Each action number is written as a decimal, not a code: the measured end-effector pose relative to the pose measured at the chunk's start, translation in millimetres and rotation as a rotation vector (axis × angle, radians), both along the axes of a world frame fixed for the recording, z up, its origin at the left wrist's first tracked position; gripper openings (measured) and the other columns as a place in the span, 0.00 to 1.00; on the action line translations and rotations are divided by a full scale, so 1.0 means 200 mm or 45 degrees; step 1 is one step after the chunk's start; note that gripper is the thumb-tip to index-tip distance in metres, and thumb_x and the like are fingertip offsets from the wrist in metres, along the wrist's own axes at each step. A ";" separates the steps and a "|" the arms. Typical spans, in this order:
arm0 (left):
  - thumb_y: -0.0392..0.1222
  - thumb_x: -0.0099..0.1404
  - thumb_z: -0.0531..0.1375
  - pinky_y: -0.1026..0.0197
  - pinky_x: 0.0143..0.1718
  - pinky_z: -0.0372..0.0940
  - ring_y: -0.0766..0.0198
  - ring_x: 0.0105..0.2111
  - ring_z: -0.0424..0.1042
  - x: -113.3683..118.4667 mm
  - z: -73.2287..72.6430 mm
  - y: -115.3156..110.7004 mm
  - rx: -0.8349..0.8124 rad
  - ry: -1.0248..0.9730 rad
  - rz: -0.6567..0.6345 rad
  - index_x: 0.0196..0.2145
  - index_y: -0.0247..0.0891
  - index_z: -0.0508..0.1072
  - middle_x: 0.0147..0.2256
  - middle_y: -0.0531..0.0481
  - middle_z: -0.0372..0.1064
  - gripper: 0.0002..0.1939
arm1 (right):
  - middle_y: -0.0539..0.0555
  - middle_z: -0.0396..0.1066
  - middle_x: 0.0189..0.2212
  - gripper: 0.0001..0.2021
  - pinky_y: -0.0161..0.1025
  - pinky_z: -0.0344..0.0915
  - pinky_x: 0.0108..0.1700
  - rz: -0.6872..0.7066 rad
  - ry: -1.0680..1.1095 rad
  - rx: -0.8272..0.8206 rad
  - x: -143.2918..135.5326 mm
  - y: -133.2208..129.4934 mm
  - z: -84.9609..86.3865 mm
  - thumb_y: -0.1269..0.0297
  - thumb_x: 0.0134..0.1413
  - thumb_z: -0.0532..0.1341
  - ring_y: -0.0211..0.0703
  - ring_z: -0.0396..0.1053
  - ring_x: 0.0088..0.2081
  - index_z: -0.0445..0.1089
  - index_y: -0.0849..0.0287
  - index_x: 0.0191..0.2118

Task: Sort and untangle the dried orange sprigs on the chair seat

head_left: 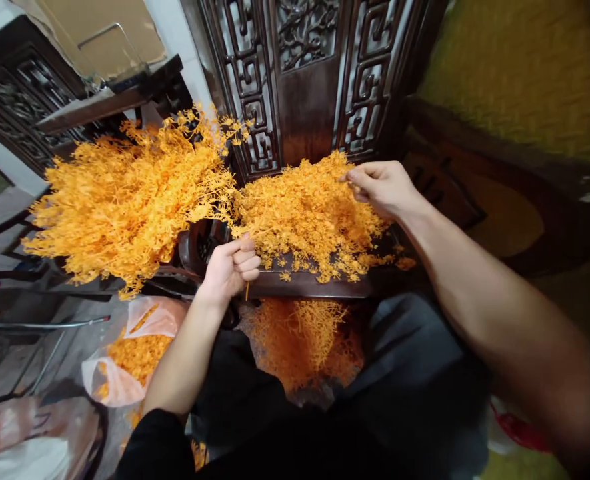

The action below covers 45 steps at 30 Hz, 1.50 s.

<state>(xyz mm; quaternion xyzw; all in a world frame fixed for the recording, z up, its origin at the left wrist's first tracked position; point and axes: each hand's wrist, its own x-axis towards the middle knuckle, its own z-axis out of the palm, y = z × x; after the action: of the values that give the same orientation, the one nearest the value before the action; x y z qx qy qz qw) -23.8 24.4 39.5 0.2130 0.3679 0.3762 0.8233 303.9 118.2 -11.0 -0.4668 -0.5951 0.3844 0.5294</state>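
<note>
My left hand [233, 267] is closed in a fist around a thin orange plastic-looking stem [247, 291], whose end pokes out below the fingers. It is at the front left edge of a heap of small orange flower pieces [305, 207]. The heap lies on a dark wooden seat [319, 288]. My right hand [382, 187] pinches thumb and forefinger together at the heap's upper right side; whatever is between the fingertips is too small to make out. Left of the heap spreads a big bundle of orange branched sprigs [125, 200].
A clear bag of orange branching stems [305, 333] sits between my knees. On the floor at left is a pinkish plastic bag [159, 313] holding orange pieces. A carved dark wooden chair back [307, 107] rises behind the heap, and a cardboard box [109, 33] stands at the upper left.
</note>
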 end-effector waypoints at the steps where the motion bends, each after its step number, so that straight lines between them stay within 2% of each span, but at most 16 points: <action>1: 0.37 0.71 0.55 0.70 0.14 0.38 0.73 0.15 0.36 -0.01 0.00 0.00 0.006 -0.011 0.003 0.23 0.38 0.59 0.19 0.64 0.28 0.17 | 0.51 0.66 0.23 0.16 0.40 0.60 0.28 -0.070 -0.005 0.029 0.01 0.01 -0.01 0.50 0.62 0.65 0.34 0.59 0.23 0.79 0.60 0.39; 4: 0.38 0.74 0.53 0.70 0.15 0.38 0.73 0.15 0.36 0.02 -0.02 0.00 0.012 -0.059 -0.011 0.23 0.38 0.58 0.19 0.64 0.28 0.18 | 0.57 0.73 0.39 0.13 0.49 0.71 0.44 -0.151 -0.259 0.166 -0.06 0.04 -0.03 0.56 0.61 0.64 0.46 0.71 0.39 0.79 0.56 0.47; 7: 0.38 0.76 0.47 0.69 0.16 0.36 0.72 0.15 0.37 0.08 -0.04 0.03 0.024 -0.129 0.022 0.23 0.38 0.58 0.19 0.63 0.28 0.21 | 0.61 0.70 0.53 0.15 0.59 0.65 0.61 -0.182 -0.500 0.297 -0.19 0.08 -0.04 0.66 0.58 0.64 0.55 0.68 0.56 0.78 0.56 0.51; 10: 0.38 0.77 0.46 0.68 0.16 0.36 0.72 0.15 0.38 0.13 -0.05 0.05 0.017 -0.184 0.032 0.24 0.38 0.58 0.19 0.63 0.29 0.21 | 0.61 0.68 0.56 0.15 0.62 0.58 0.67 -0.229 -0.573 0.386 -0.28 0.09 -0.04 0.71 0.56 0.62 0.58 0.64 0.60 0.78 0.57 0.48; 15: 0.39 0.78 0.46 0.68 0.16 0.38 0.73 0.15 0.41 0.17 -0.07 0.08 0.055 -0.283 0.040 0.25 0.37 0.59 0.18 0.63 0.31 0.21 | 0.59 0.70 0.43 0.08 0.54 0.70 0.53 -0.424 -0.332 0.430 -0.34 0.01 0.01 0.66 0.59 0.60 0.49 0.70 0.43 0.77 0.58 0.40; 17: 0.39 0.78 0.46 0.68 0.16 0.39 0.73 0.15 0.42 0.17 -0.08 0.09 0.061 -0.318 0.049 0.25 0.37 0.59 0.18 0.63 0.33 0.21 | 0.58 0.72 0.44 0.13 0.50 0.71 0.49 -0.275 -0.188 0.383 -0.37 -0.04 0.03 0.59 0.63 0.59 0.47 0.70 0.42 0.75 0.57 0.48; 19: 0.38 0.78 0.47 0.68 0.16 0.40 0.73 0.14 0.43 0.18 -0.08 0.09 0.065 -0.341 0.053 0.25 0.37 0.59 0.17 0.63 0.34 0.20 | 0.57 0.73 0.47 0.21 0.46 0.72 0.46 0.028 -0.112 0.349 -0.38 -0.09 0.05 0.53 0.65 0.59 0.45 0.71 0.42 0.70 0.55 0.59; 21: 0.38 0.78 0.47 0.68 0.16 0.41 0.73 0.15 0.44 0.19 -0.08 0.08 0.062 -0.348 0.046 0.25 0.37 0.59 0.17 0.62 0.34 0.20 | 0.55 0.75 0.43 0.25 0.42 0.72 0.40 0.298 -0.100 0.299 -0.39 -0.11 0.07 0.49 0.62 0.62 0.42 0.71 0.37 0.69 0.54 0.61; 25: 0.38 0.77 0.48 0.69 0.15 0.41 0.72 0.15 0.41 0.21 -0.05 0.06 0.017 -0.293 0.008 0.25 0.38 0.58 0.18 0.62 0.33 0.20 | 0.49 0.74 0.29 0.22 0.36 0.66 0.27 0.477 -0.007 0.114 -0.33 -0.10 0.11 0.49 0.51 0.71 0.34 0.65 0.23 0.78 0.60 0.45; 28: 0.39 0.77 0.47 0.70 0.14 0.40 0.72 0.15 0.38 0.22 -0.03 0.02 -0.034 -0.203 -0.046 0.24 0.38 0.59 0.19 0.63 0.30 0.20 | 0.49 0.72 0.21 0.16 0.35 0.64 0.26 0.519 -0.033 0.068 -0.26 -0.11 0.15 0.51 0.48 0.73 0.34 0.66 0.21 0.78 0.61 0.31; 31: 0.39 0.77 0.47 0.70 0.14 0.39 0.72 0.15 0.36 0.20 0.01 -0.02 -0.095 -0.098 -0.145 0.24 0.38 0.60 0.19 0.63 0.29 0.20 | 0.49 0.70 0.17 0.17 0.35 0.64 0.27 0.568 -0.171 0.060 -0.17 -0.13 0.17 0.52 0.51 0.72 0.34 0.66 0.21 0.75 0.60 0.22; 33: 0.38 0.76 0.48 0.70 0.14 0.38 0.72 0.15 0.35 0.15 0.03 -0.03 -0.116 -0.048 -0.168 0.23 0.38 0.58 0.19 0.63 0.28 0.20 | 0.50 0.70 0.18 0.16 0.36 0.64 0.26 0.490 -0.162 0.039 -0.07 -0.11 0.15 0.53 0.48 0.73 0.34 0.66 0.20 0.75 0.60 0.22; 37: 0.38 0.76 0.46 0.70 0.14 0.38 0.72 0.15 0.35 0.02 0.05 -0.03 -0.039 -0.059 -0.027 0.22 0.39 0.56 0.19 0.63 0.28 0.22 | 0.49 0.69 0.18 0.14 0.36 0.62 0.23 -0.125 0.250 0.183 0.14 -0.02 0.04 0.54 0.48 0.72 0.34 0.64 0.18 0.75 0.60 0.28; 38: 0.39 0.77 0.46 0.70 0.14 0.38 0.71 0.15 0.36 0.00 0.05 -0.03 -0.033 -0.059 -0.024 0.22 0.39 0.57 0.19 0.63 0.28 0.22 | 0.50 0.70 0.19 0.13 0.37 0.63 0.24 -0.187 0.290 0.186 0.17 0.00 0.02 0.54 0.49 0.71 0.34 0.65 0.18 0.74 0.60 0.29; 42: 0.41 0.76 0.48 0.70 0.15 0.43 0.71 0.15 0.39 0.02 -0.01 -0.03 0.007 -0.036 -0.120 0.24 0.38 0.60 0.19 0.63 0.29 0.21 | 0.52 0.71 0.24 0.08 0.43 0.70 0.33 -0.075 -0.017 0.091 0.08 0.02 -0.03 0.58 0.58 0.65 0.41 0.70 0.26 0.70 0.57 0.35; 45: 0.41 0.74 0.53 0.70 0.16 0.45 0.72 0.16 0.39 0.07 -0.04 -0.04 0.148 0.011 -0.145 0.23 0.38 0.60 0.19 0.63 0.31 0.19 | 0.55 0.72 0.33 0.05 0.50 0.72 0.45 -0.162 -0.330 0.191 -0.08 0.05 -0.04 0.64 0.60 0.62 0.46 0.71 0.35 0.70 0.57 0.41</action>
<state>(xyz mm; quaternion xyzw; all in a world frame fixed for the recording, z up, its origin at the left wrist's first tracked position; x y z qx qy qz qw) -9.1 17.3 31.6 0.2827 0.3361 0.3487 0.8280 287.7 127.6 -19.5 -0.5083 -0.6546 0.2412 0.5049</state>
